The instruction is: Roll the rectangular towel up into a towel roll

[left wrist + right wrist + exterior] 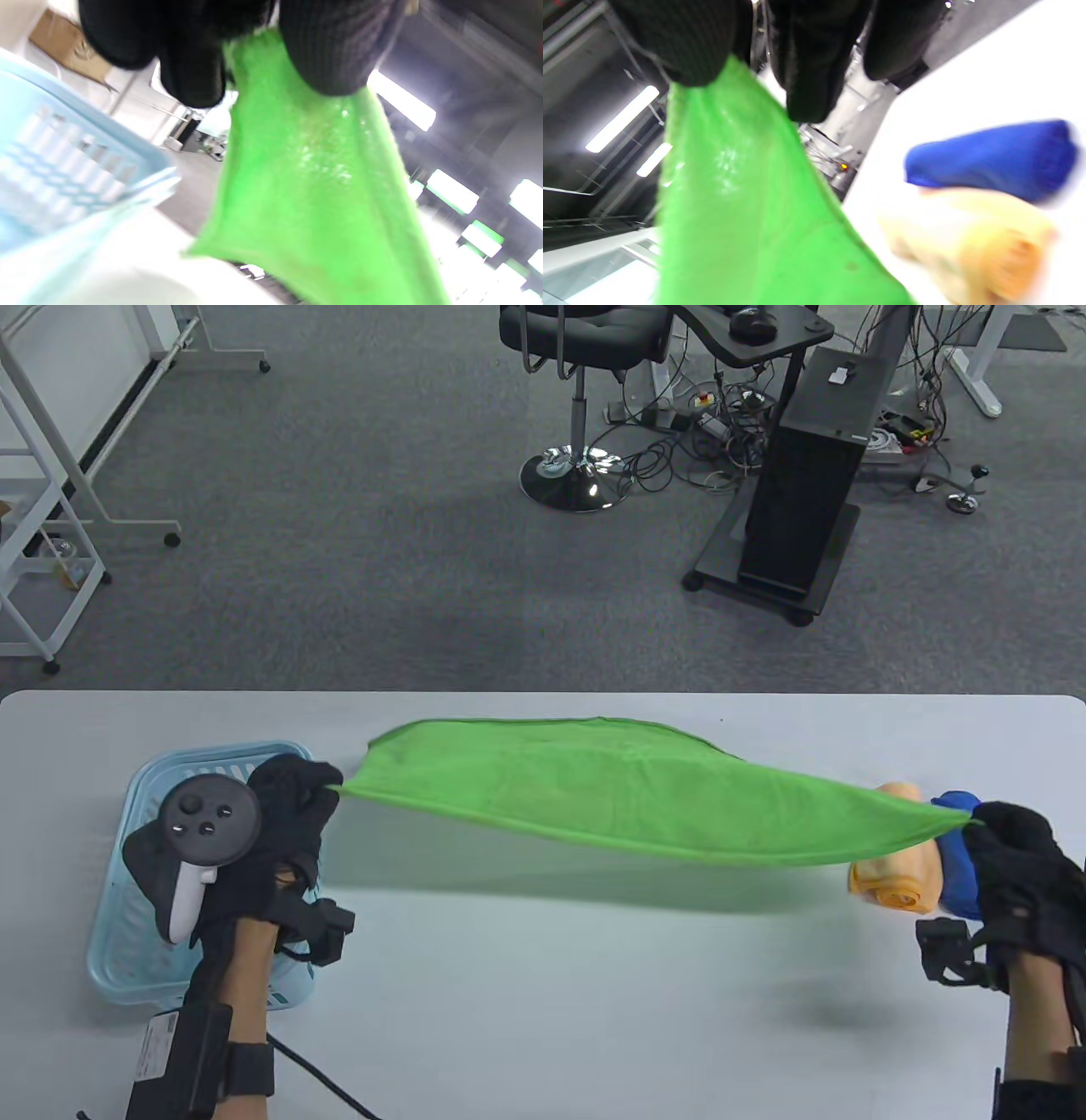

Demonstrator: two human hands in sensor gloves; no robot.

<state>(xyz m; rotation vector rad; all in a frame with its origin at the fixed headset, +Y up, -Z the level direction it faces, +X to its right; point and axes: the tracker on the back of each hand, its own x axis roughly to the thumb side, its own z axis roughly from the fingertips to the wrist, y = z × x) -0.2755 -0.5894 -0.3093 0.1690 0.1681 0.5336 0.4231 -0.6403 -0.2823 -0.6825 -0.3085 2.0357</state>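
Two hands — left hand (284, 814), right hand (1014, 848) — pinching green towel (628, 793) aloft

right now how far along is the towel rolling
Done: an orange roll and a blue roll lie at the table's right. In hand: the left hand and right hand pinch the green towel by its ends, stretched above the table. Left: laying it flat and rolling it.
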